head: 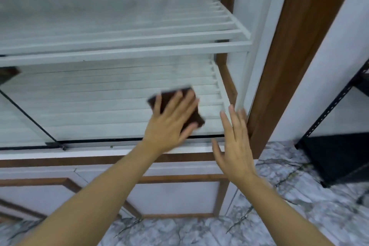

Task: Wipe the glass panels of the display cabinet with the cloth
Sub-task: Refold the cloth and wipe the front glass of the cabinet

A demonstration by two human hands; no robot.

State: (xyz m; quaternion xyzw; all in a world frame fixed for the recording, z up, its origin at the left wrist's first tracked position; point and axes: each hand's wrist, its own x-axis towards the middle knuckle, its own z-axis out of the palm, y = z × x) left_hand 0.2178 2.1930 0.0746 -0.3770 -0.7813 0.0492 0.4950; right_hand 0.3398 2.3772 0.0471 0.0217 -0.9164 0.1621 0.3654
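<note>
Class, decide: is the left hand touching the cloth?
Touching: the head view shows the left hand with fingers spread flat on the cloth.

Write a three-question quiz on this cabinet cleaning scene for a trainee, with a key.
1. True or false: the left hand presses the cloth against the glass panel with straight fingers.
2. The cloth is: A white, B dark brown, C yellow.
3. Fill in: the right hand holds ____.
Key: 1 true; 2 B; 3 nothing.
</note>
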